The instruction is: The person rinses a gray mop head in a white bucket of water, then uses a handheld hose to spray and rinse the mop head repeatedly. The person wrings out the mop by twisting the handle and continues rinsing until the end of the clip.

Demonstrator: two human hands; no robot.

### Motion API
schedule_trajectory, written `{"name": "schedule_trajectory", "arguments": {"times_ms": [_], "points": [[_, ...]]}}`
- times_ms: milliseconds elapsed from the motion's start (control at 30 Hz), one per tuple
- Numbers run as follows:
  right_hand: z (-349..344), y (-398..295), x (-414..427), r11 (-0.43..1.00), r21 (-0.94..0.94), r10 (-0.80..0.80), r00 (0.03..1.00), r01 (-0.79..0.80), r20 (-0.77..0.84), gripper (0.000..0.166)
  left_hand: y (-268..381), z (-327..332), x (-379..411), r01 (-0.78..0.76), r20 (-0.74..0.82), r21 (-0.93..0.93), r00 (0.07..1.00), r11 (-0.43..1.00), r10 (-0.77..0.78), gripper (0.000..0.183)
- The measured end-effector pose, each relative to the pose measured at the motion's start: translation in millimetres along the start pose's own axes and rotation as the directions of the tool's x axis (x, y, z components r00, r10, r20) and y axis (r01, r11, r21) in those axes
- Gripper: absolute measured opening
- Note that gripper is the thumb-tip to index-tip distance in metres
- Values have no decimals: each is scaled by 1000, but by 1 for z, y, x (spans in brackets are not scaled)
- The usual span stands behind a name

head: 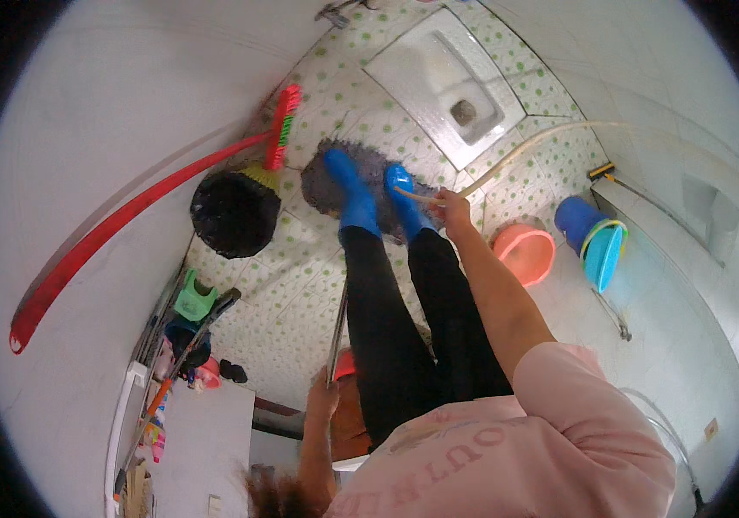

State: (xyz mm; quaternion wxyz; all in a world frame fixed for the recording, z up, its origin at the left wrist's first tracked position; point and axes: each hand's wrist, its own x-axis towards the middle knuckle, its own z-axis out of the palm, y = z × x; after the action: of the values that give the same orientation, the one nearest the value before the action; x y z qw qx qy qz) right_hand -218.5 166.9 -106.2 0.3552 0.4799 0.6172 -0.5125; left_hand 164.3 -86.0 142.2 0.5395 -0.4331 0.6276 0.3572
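Note:
My right hand (453,208) grips a pale flexible hose (518,150) close to its end. The hose end points left over my right boot, and the rest arcs up to the right wall. Low on the left, my left hand (323,394) is closed around a metal pole (338,333); the pole's far end is hidden behind my left leg. Both my blue rubber boots (357,206) stand on a dark grey shaggy mat (319,181). Ahead of them, a white squat toilet (408,78) is set in the green-dotted tile floor.
A red-handled broom (143,194) leans on the left wall beside a bin with a black liner (235,213). To the right are a pink basin (523,256), a blue bucket (573,220) and a yellow-headed squeegee (601,171). A green stool (194,299) stands back left.

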Motion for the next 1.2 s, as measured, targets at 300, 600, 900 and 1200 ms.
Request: {"name": "schedule_trajectory", "arguments": {"times_ms": [300,600,900,1200], "points": [[-85,27,-6,998,-28,50,987,-55,-150,24,22,0,0,120,35,-34,992,992,-119,51],[-128,65,13,999,36,9,986,-3,-169,24,36,11,-5,93,-3,81,996,992,-93,54],[-164,73,5,998,56,27,993,-20,-119,20,40,14,-6,159,-24,64,987,985,-158,53],[-239,85,7,999,38,14,998,-12,-56,19,116,25,-28,222,-84,124,973,967,-213,51]]}}
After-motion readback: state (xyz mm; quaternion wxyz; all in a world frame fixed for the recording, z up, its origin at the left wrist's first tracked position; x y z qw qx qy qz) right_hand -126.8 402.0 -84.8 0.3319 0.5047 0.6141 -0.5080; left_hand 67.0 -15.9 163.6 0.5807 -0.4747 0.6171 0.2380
